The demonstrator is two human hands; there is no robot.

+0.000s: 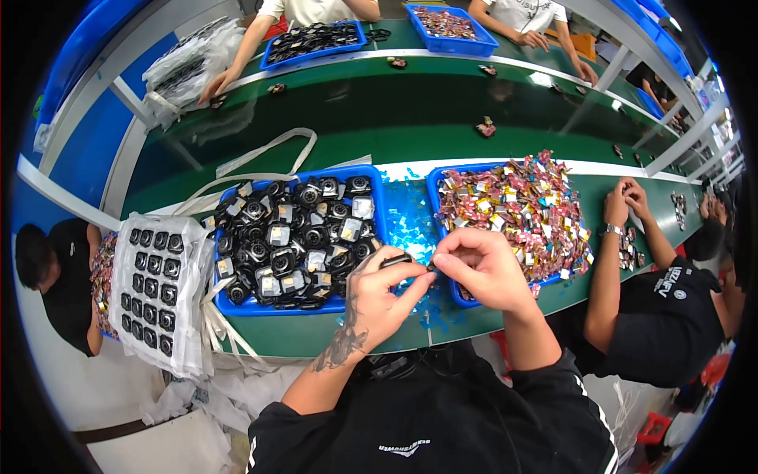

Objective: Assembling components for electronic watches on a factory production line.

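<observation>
My left hand (pixel 380 294) is closed around a small black watch-like case (pixel 396 261), partly hidden by the fingers. Thumb and forefinger of my right hand (pixel 488 272) are pinched together beside the left fingertips; whatever they hold is too small to make out. Left of my hands stands a blue tray (pixel 380 207) heaped with black watch-like cases (pixel 314 237), some showing a round dark back and others a pale square. To the right, another blue tray (pixel 433 189) overflows with small pink, white and yellow circuit pieces (pixel 517 209). Scraps of blue film (pixel 412 225) litter the bench between both trays.
A white sheet tray (pixel 150 284) with rows of black cases is at far left. Beyond the trays runs a green conveyor (pixel 379 110) with a few small parts. Co-workers sit across it and on both sides, one close at my right (pixel 655 316). White straps (pixel 300 154) trail across the bench.
</observation>
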